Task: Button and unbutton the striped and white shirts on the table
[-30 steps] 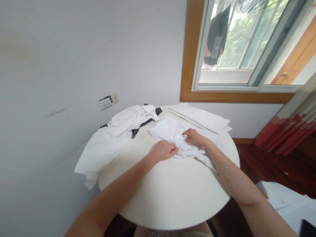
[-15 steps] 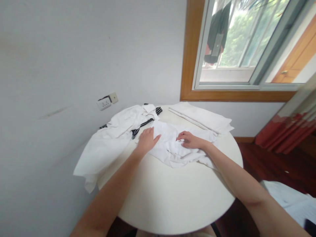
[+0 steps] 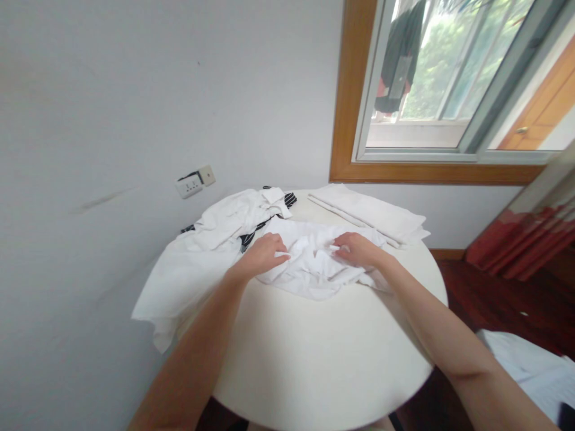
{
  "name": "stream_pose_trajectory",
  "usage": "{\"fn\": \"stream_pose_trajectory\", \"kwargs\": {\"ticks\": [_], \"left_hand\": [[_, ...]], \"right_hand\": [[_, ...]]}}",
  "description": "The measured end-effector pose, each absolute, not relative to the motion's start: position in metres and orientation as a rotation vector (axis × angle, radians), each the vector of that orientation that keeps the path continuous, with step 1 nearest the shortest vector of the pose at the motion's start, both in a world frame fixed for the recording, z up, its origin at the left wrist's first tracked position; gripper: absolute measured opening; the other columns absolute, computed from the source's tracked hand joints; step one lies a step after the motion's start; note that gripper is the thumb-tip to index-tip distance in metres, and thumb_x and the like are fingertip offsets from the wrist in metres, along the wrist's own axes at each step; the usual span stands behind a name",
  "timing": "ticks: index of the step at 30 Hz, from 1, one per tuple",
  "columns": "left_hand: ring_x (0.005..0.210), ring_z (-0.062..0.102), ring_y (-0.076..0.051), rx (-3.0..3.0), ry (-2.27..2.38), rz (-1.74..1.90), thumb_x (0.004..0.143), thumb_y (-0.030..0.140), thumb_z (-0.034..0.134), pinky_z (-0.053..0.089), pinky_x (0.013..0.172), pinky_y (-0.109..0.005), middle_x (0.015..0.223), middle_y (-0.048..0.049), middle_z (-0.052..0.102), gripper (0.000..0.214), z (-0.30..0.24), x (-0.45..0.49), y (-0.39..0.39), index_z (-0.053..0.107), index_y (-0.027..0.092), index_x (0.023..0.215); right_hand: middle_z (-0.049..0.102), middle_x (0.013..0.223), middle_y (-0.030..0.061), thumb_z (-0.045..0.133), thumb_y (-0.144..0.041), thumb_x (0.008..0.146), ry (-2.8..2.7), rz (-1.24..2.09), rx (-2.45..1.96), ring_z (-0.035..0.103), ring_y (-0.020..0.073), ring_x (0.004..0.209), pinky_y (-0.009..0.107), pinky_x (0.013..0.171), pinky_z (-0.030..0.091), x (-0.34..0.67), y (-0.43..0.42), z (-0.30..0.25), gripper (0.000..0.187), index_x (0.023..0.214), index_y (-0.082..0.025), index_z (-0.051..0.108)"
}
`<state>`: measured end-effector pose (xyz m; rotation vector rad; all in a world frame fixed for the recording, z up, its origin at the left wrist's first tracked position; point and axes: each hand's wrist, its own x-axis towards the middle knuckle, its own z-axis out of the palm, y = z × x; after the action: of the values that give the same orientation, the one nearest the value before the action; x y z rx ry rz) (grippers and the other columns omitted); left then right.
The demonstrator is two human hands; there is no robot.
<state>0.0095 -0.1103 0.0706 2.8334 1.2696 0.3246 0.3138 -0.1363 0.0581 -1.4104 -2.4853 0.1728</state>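
Note:
A crumpled white cloth lies at the back middle of a round white table. My left hand rests on the cloth's left side with its fingers curled and pinching the fabric. My right hand lies on the cloth's right side, fingers bent and gripping a fold. The two hands are about a hand's width apart.
A loose heap of white and black-striped clothes hangs over the table's left edge. A folded white cloth sits at the back right. A wall socket, a window and red curtains surround the table.
My left hand moved from the cloth's near edge to its far left side and closed on the fabric. The cloth has spread wider and shifted toward the back of the table.

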Motion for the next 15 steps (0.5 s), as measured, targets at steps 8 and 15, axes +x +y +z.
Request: {"fn": "stream_pose_trajectory", "kwargs": {"ticks": [8, 15], "left_hand": [[0.061, 0.056, -0.013, 2.363, 1.023, -0.123, 0.080, 0.052, 0.051, 0.037, 0.059, -0.022, 0.067, -0.0006, 0.067, 0.041, 0.096, 0.000, -0.138, 0.072, 0.018, 0.071], [0.059, 0.060, -0.014, 2.083, 1.018, -0.048, 0.086, 0.051, 0.040, 0.042, 0.057, -0.022, 0.067, -0.0043, 0.068, 0.045, 0.097, 0.006, -0.137, 0.064, 0.016, 0.071]], "right_hand": [[0.071, 0.090, 0.0008, 0.057, -0.035, 0.082, -2.599, 0.659, -1.131, 0.061, 0.0149, 0.077, 0.023, 0.071, 0.041, 0.299, -0.193, 0.102, 0.023, 0.096, -0.021, 0.070], [0.072, 0.091, 0.0021, 0.054, -0.039, 0.083, -2.725, 1.027, -1.174, 0.064, 0.0155, 0.078, 0.022, 0.068, 0.043, 0.288, -0.210, 0.101, 0.029, 0.099, -0.021, 0.072]]}}
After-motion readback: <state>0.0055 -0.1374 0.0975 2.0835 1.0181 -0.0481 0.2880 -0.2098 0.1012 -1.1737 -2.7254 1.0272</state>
